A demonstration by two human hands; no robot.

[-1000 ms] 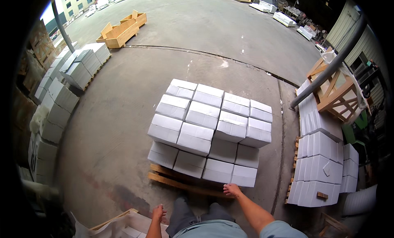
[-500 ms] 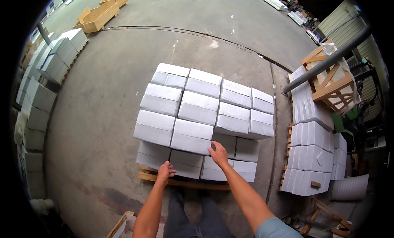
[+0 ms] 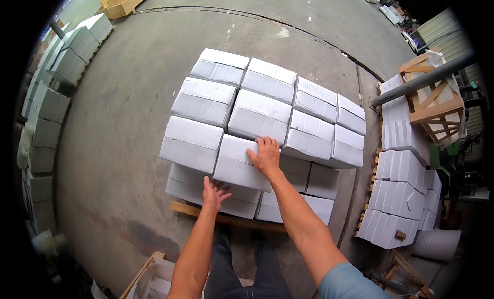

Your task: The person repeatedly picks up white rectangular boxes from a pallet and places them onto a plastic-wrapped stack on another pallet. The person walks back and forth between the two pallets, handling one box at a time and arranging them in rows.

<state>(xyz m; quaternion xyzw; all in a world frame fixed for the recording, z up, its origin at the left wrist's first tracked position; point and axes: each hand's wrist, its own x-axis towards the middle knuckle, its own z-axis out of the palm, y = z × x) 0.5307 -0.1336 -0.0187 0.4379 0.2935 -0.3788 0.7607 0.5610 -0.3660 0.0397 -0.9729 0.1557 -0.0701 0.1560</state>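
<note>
A stack of white cartons stands before me on a wooden pallet (image 3: pixel 188 208). My right hand (image 3: pixel 266 156) lies on the top of the front upper carton (image 3: pixel 237 162), near its right end. Its fingers are bent over the carton's far edge and the thumb points left. Below that carton's front face is my left hand (image 3: pixel 213 196), palm turned up and fingers spread, holding nothing. Whether its fingertips touch the carton's underside I cannot tell. Lower cartons (image 3: pixel 190 188) show beneath, partly hidden by my hands and arms.
More white cartons (image 3: pixel 391 196) are stacked along the right, beside a wooden crate (image 3: pixel 437 106) and a grey pole (image 3: pixel 422 82). Stacks of pale boxes (image 3: pixel 49 106) line the left. An open wooden box (image 3: pixel 123 3) sits far left on the concrete floor.
My right hand has gone from the carton's right front corner up onto its top. The left hand has turned palm up and come closer under the front edge. The view has shifted nearer.
</note>
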